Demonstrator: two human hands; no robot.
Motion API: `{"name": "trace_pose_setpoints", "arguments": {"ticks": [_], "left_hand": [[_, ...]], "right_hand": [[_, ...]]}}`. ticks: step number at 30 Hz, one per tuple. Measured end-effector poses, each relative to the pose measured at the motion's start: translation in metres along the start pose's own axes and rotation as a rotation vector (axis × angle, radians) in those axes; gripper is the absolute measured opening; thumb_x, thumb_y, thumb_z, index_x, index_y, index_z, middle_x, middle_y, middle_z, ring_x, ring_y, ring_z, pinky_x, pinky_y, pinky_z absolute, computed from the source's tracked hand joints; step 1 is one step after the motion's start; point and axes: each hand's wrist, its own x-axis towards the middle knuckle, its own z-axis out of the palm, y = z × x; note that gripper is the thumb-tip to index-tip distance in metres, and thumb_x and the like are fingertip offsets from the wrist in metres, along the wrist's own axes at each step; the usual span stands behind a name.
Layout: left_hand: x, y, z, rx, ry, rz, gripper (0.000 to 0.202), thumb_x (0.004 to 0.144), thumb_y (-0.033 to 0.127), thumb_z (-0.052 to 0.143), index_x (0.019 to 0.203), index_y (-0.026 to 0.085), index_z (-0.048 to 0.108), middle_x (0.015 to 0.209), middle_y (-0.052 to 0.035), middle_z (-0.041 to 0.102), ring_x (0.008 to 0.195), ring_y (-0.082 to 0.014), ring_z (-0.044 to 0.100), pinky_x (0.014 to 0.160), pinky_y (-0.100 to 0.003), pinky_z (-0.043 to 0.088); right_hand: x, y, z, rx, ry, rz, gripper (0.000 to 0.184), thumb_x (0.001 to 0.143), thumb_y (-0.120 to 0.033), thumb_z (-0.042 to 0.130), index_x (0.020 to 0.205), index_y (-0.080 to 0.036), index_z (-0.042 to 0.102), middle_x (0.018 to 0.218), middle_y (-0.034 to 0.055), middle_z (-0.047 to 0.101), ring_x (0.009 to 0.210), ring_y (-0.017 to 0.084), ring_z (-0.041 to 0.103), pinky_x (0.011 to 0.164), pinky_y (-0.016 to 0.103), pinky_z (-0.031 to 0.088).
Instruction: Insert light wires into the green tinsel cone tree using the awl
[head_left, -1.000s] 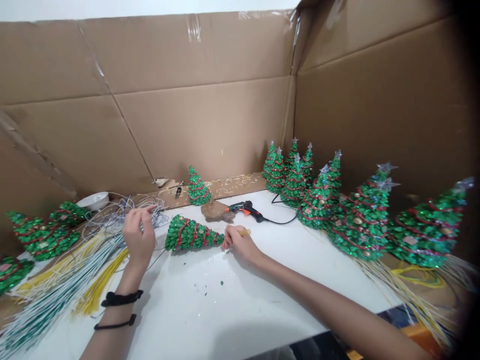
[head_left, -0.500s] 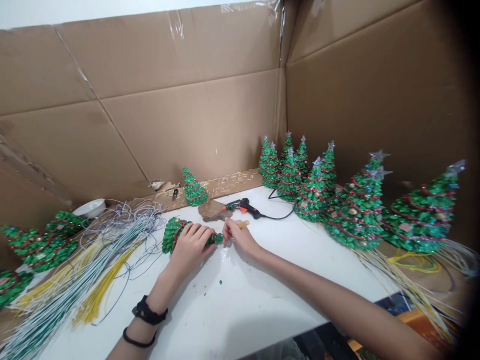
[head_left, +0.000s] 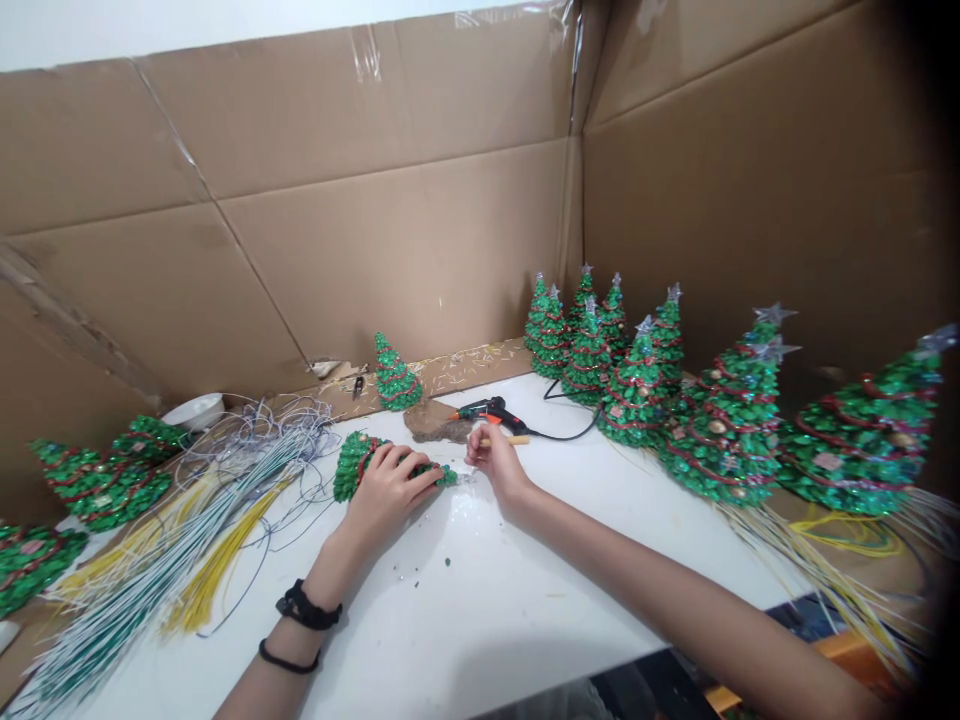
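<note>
My left hand (head_left: 394,487) is closed over a small green Christmas tree (head_left: 350,470) with red garland, which lies on its side on the white tabletop. The tree's tip points right, and a clear star (head_left: 466,480) shows at that end. Just beyond the tip, my right hand (head_left: 495,460) is closed on a thin tan stick (head_left: 517,440), whose far end is hidden by the fingers. Behind the hands lies a black glue gun (head_left: 491,411) with an orange trigger, its nozzle over a brown slab (head_left: 439,421). Another tree (head_left: 395,375) without a star stands behind the slab.
Several star-topped trees (head_left: 637,395) stand along the right side. Bundles of white, green and yellow strands (head_left: 187,550) spread across the left, near more trees (head_left: 101,490) and a white bowl (head_left: 196,411). Cardboard walls (head_left: 390,240) enclose the back and sides.
My right hand has drawn slightly away from the tree's tip, and the clear star there now shows. My left hand keeps its hold on the tree. The whole view has shifted a little.
</note>
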Motion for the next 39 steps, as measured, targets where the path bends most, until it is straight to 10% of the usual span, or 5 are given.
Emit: {"name": "trace_pose_setpoints", "arguments": {"ticks": [22,32,39], "left_hand": [[0.007,0.004,0.007,-0.069,-0.086,-0.043,0.009,0.086,0.025,0.058,0.087,0.02,0.065,0.097,-0.0039,0.067,0.09,-0.0225,0.048,0.083,-0.038,0.037],[0.006,0.017,-0.002,-0.279,0.16,-0.349,0.012,0.084,0.03,0.059,0.088,0.018,0.058,0.09,-0.0059,0.066,0.087,-0.0214,0.055,0.079,-0.035,0.042],[0.008,0.02,0.0,-0.166,0.177,-0.26,0.012,0.09,0.027,0.052,0.091,0.02,0.062,0.101,-0.0046,0.067,0.097,-0.0217,0.054,0.088,-0.039,0.036]], "right_hand": [[0.005,0.001,-0.006,0.041,-0.064,0.203,0.032,0.078,-0.039,0.046,0.053,-0.02,0.049,0.046,-0.0023,0.052,0.049,0.012,0.051,0.069,0.03,0.047],[-0.005,0.005,-0.002,0.003,-0.234,0.111,0.044,0.075,-0.054,0.043,0.047,-0.021,0.046,0.043,-0.0001,0.054,0.048,0.014,0.049,0.06,0.027,0.037],[-0.009,0.003,0.0,-0.016,-0.289,0.055,0.047,0.079,-0.054,0.041,0.046,-0.022,0.047,0.043,0.0006,0.053,0.049,0.015,0.049,0.065,0.03,0.04]]}}
